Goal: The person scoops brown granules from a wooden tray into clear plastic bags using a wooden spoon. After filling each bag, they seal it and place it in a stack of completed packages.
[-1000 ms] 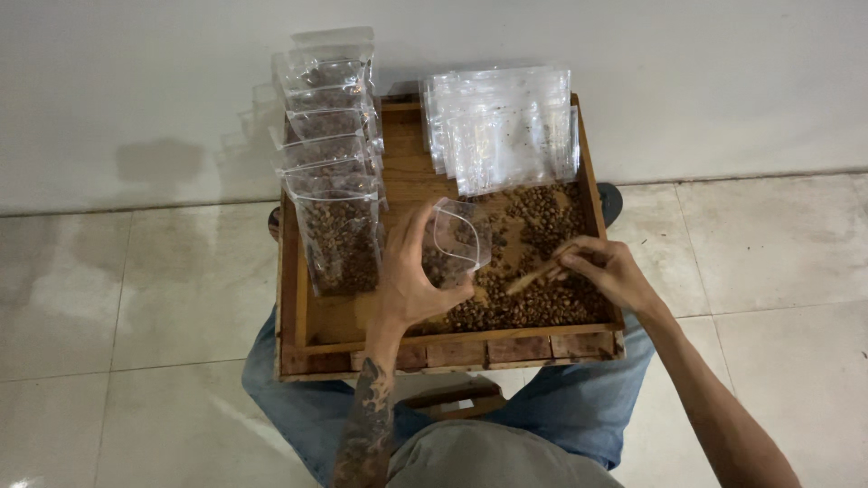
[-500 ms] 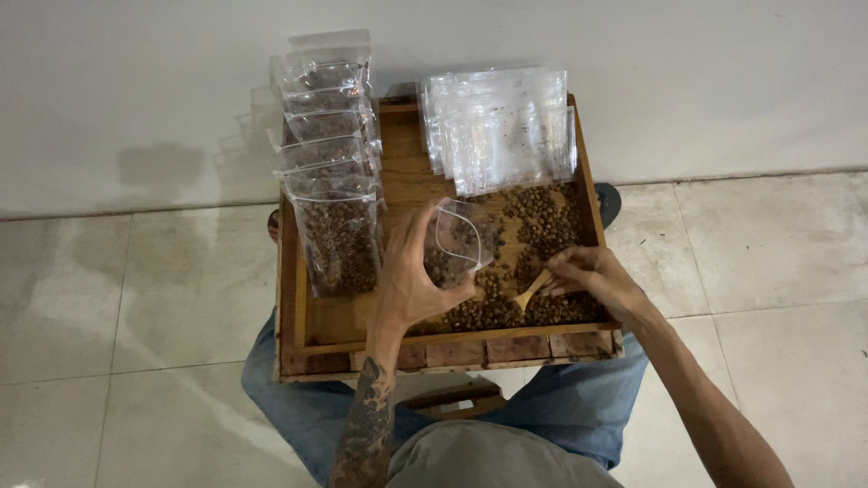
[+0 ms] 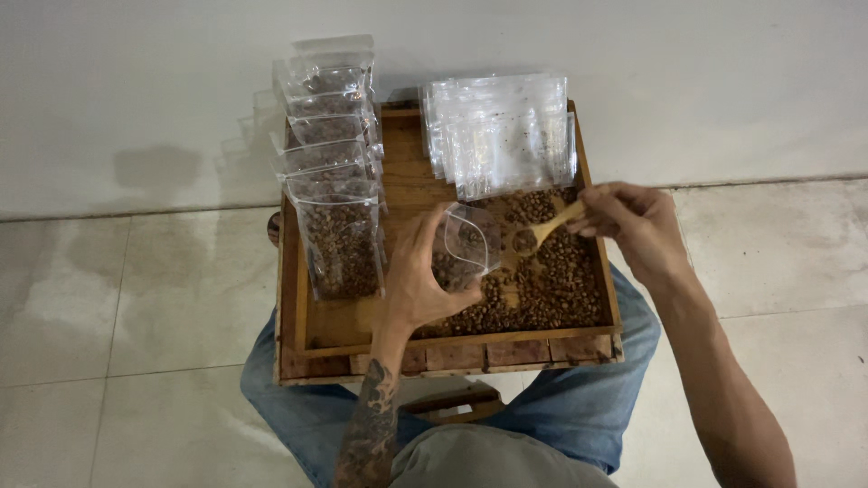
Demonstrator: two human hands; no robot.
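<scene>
A wooden tray (image 3: 294, 298) rests on my lap. My left hand (image 3: 416, 280) holds a clear plastic pouch (image 3: 466, 244) open, tilted toward the right, with some brown beans inside. My right hand (image 3: 633, 221) grips a small wooden scoop (image 3: 542, 235) loaded with beans, its bowl just beside the pouch mouth. Loose brown beans (image 3: 551, 289) lie piled in the tray's right half, under both hands.
Several filled clear pouches (image 3: 330, 181) stand in a row along the tray's left side. A stack of empty clear pouches (image 3: 502, 131) lies at the tray's far right. A white wall is behind, pale floor tiles around, and my jeans below.
My right hand has lifted the scoop out of the bean pile and brought it up toward the pouch mouth. My left hand keeps the pouch in about the same place.
</scene>
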